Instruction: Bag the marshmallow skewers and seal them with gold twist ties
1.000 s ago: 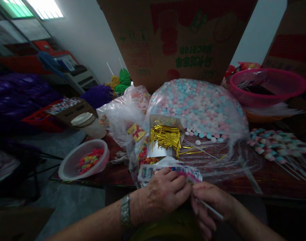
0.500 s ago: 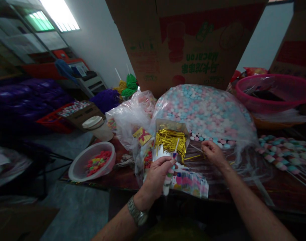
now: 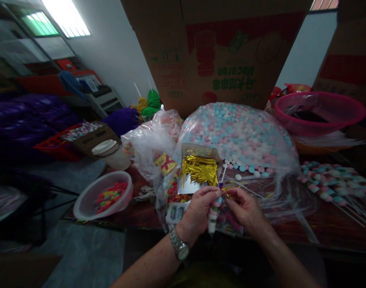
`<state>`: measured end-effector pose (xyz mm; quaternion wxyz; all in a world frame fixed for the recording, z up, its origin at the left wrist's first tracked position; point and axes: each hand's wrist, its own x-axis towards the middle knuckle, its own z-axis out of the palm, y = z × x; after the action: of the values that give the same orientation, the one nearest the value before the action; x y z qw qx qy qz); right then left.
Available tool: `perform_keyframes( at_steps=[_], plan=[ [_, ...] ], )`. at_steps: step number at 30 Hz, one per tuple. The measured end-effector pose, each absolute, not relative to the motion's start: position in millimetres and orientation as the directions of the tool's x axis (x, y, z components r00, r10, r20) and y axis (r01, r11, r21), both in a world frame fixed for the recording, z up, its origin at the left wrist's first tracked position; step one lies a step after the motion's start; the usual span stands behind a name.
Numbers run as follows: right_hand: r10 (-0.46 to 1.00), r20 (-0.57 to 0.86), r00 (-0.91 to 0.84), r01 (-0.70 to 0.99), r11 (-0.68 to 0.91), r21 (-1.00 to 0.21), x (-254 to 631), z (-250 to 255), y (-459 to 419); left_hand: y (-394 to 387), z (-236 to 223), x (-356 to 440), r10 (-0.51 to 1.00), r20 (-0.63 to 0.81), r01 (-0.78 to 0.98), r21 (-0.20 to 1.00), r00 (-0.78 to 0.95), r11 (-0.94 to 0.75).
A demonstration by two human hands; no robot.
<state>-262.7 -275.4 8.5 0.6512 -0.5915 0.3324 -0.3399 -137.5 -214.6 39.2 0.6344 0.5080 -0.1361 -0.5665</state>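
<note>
My left hand (image 3: 201,203), wearing a wristwatch, is closed round the gathered neck of a clear wrapper. Inside it is a marshmallow skewer (image 3: 212,221) in pale colours, hanging downward, with its white stick (image 3: 223,175) pointing up. Close against it, my right hand (image 3: 244,207) pinches a gold twist tie (image 3: 225,192) at the wrapper's neck; the fingertips partly hide the tie. Just beyond the hands lies a heap of gold twist ties (image 3: 200,169) in an open box. Printed wrappers (image 3: 231,224) lie beneath the hands, partly covered.
Behind stands a large bag of pastel marshmallows (image 3: 237,132), before a tall cardboard box (image 3: 171,52). A bowl of bright candy (image 3: 127,194) sits left. On the right are a pink basin (image 3: 321,126) and finished-looking marshmallow skewers (image 3: 333,182). Loose sticks (image 3: 245,187) lie beside the twist ties.
My right hand has come left and nearer, bringing the gold twist tie to the wrapper's neck. My left hand and the skewer have shifted slightly right.
</note>
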Motion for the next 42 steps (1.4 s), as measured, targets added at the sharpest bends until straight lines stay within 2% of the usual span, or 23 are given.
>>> perform_keyframes(
  at_steps=[2,4,5,7,9,12,15,19,23,28,32,36,42],
  plan=[
    [-0.888,-0.033,0.458,0.067,0.071,-0.995,-272,9,-275,-213,37,-136,-0.855,-0.406,0.55,0.816,0.322,-0.18],
    [-0.935,0.042,0.351,0.121,0.001,-0.993,-282,17,-273,-213,37,-136,-0.846,-0.414,0.488,0.845,0.335,-0.22],
    [-0.932,0.1,0.348,0.132,-0.057,-0.99,-284,23,-271,-213,37,-138,-0.846,-0.403,0.442,0.867,0.349,-0.231],
    [-0.861,0.193,0.47,0.107,-0.162,-0.981,-285,33,-265,-213,39,-142,-0.873,-0.333,0.346,0.915,0.358,-0.207],
    [-0.788,0.213,0.578,0.057,-0.221,-0.974,-281,37,-260,-212,41,-146,-0.918,-0.236,0.268,0.951,0.317,-0.152],
    [-0.812,0.224,0.539,0.006,-0.262,-0.965,-273,30,-256,-209,43,-148,-0.948,-0.174,0.214,0.97,0.267,-0.117],
    [-0.843,0.25,0.477,0.023,-0.272,-0.962,-273,21,-257,-205,40,-144,-0.914,-0.237,0.307,0.942,0.328,-0.134],
    [-0.886,0.187,0.424,0.078,-0.17,-0.982,-274,15,-257,-201,37,-140,-0.874,-0.394,0.527,0.825,0.282,-0.202],
    [-0.856,0.077,0.511,0.084,-0.039,-0.996,-272,7,-257,-201,42,-146,-0.903,-0.365,0.498,0.84,0.226,-0.215],
    [-0.845,0.051,0.533,-0.145,-0.151,-0.978,-290,9,-260,-203,43,-147,-0.862,-0.394,0.523,0.832,0.32,-0.186],
    [-0.919,0.143,0.367,-0.166,-0.216,-0.962,-306,28,-262,-205,39,-146,-0.843,-0.392,0.387,0.889,0.369,-0.244],
    [-0.841,0.146,0.521,-0.152,-0.26,-0.954,-291,33,-258,-205,38,-151,-0.898,-0.268,0.196,0.958,0.35,-0.209],
    [-0.85,0.069,0.523,-0.141,-0.166,-0.976,-276,9,-262,-198,40,-150,-0.956,-0.171,0.054,0.985,0.238,-0.162]
  ],
)
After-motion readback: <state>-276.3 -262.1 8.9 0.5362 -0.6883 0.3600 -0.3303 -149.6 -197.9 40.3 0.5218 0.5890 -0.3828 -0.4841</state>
